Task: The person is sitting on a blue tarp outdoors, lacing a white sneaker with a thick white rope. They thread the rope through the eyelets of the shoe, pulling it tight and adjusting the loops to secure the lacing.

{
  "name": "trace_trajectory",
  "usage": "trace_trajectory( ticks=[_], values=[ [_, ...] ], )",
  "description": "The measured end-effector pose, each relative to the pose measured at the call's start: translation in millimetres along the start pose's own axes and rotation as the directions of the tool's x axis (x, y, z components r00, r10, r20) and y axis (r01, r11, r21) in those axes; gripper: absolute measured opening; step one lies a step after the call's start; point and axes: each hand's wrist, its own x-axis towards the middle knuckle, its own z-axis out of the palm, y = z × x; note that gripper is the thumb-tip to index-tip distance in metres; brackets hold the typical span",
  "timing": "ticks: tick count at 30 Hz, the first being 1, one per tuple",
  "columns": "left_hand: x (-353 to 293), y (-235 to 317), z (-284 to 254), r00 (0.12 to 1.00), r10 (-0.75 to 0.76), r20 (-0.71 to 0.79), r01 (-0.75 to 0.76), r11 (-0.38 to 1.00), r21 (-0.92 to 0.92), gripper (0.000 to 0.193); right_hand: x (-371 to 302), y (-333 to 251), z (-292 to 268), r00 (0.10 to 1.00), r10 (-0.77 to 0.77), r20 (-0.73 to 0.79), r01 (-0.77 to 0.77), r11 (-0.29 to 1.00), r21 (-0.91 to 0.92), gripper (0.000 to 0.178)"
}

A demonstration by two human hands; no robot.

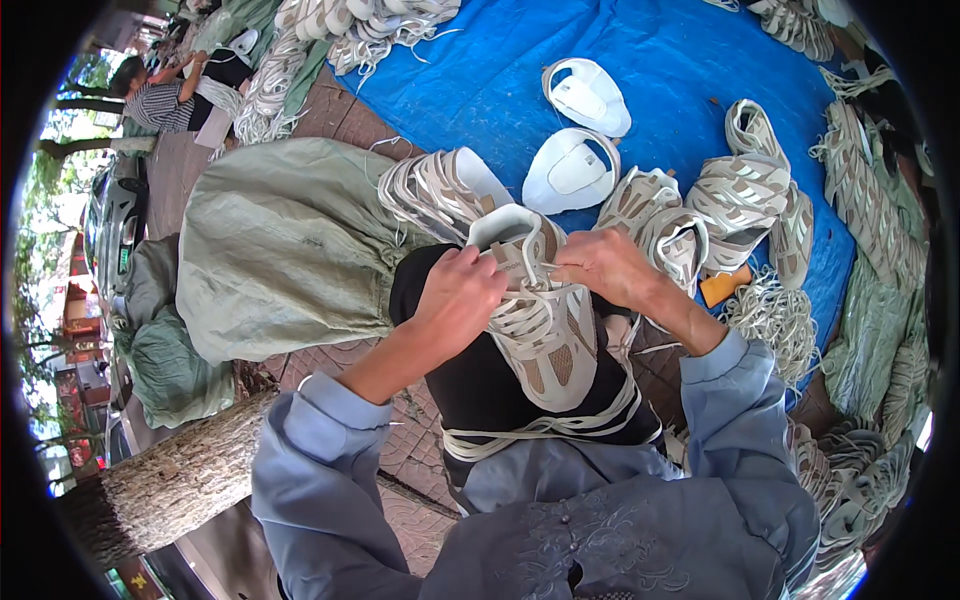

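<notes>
A beige and white sneaker [545,350] rests on my lap, its toe toward me and its opening facing away. My left hand [462,300] is closed at the left side of the tongue, pinching the shoelace; the fingertips are partly hidden. On the other side, my right hand [612,268] pinches the shoelace [537,284] near the top eyelets. The lace crosses the front of the shoe in rows. Loose pale laces [545,432] lie across my dark-covered thighs below the toe.
A blue tarp [670,70] ahead holds two white shoe uppers [572,170], several sneakers [740,195], an orange piece [724,286] and a lace bundle [775,325]. A grey-green sack [280,250] lies left, near a tree trunk [190,475]. Another person [165,100] sits far left.
</notes>
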Motion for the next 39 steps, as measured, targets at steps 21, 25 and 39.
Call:
trace_trajectory(
  ticks=[21, 25, 39],
  values=[
    [24.1, 14.3, 25.3, 0.848, -0.494, 0.191, 0.506, 0.649, -0.567, 0.013, 24.5, -10.1, -11.0, 0.919, 0.178, 0.350, -0.050, 0.937, -0.345, 0.018],
    [23.4, 15.7, 26.4, 0.842, -0.513, 0.166, 0.492, 0.605, -0.626, 0.013, 26.0, -3.2, -9.4, 0.963, 0.103, 0.248, -0.038, 0.967, -0.253, 0.017],
    [24.0, 15.4, 31.6, 0.865, -0.465, 0.188, 0.456, 0.575, -0.679, 0.013, 8.3, 18.9, 23.4, 0.955, -0.264, -0.138, 0.265, 0.964, -0.008, 0.012]
  ],
)
